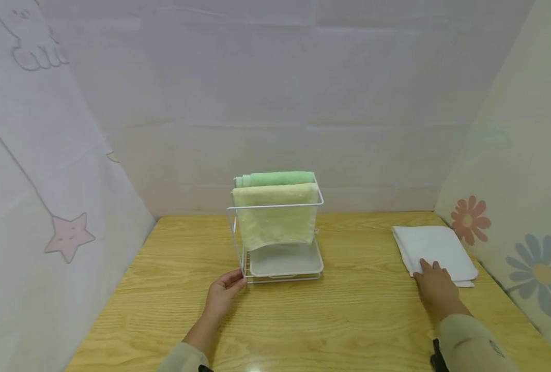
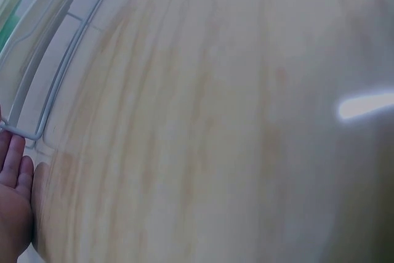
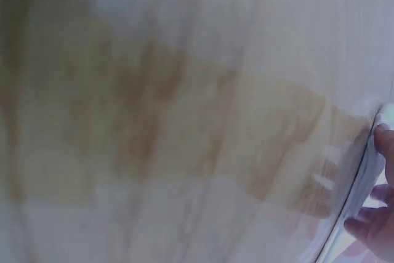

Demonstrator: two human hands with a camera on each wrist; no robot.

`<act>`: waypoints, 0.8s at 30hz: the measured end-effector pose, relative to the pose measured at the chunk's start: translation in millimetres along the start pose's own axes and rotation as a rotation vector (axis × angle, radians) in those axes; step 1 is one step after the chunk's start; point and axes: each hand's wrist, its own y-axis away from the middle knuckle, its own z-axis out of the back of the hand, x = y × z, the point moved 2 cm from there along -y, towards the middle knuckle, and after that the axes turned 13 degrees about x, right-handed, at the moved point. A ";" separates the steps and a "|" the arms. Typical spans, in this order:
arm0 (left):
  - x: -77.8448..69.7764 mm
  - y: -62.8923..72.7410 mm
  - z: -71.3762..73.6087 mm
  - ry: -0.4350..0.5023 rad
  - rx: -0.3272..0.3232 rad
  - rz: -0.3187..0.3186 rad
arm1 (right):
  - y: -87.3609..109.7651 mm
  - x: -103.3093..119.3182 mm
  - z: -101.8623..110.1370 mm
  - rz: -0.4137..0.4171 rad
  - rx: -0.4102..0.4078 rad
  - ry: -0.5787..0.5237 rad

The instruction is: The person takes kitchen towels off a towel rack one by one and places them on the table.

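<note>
A white wire towel rack (image 1: 275, 206) stands on the table with a pale yellow towel (image 1: 275, 219) and a green towel (image 1: 282, 178) hung over its upper bars. A white tray (image 1: 280, 261) sits in its base. My left hand (image 1: 224, 292) holds the rack's near left bottom corner, thumb in front and fingers at the side; the left wrist view shows fingertips (image 2: 17, 146) at the wire. On the right lies a folded white towel (image 1: 435, 248). My right hand (image 1: 435, 289) rests on its near left corner with fingers spread and thumb at the edge.
The wooden table (image 1: 350, 320) carries the rack near its middle and the folded towel near its right edge. Printed cloth walls (image 1: 275, 103) enclose the back and both sides; the right one (image 1: 526, 206) stands close beside the folded towel.
</note>
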 end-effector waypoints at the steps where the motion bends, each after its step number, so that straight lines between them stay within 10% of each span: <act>1: -0.2 0.1 -0.4 0.002 0.002 0.000 | -0.7 -0.3 0.2 -0.004 -0.001 -0.011; 24: -2.4 3.5 -1.8 0.009 -0.014 -0.013 | -4.9 4.4 14.5 0.064 0.023 -0.139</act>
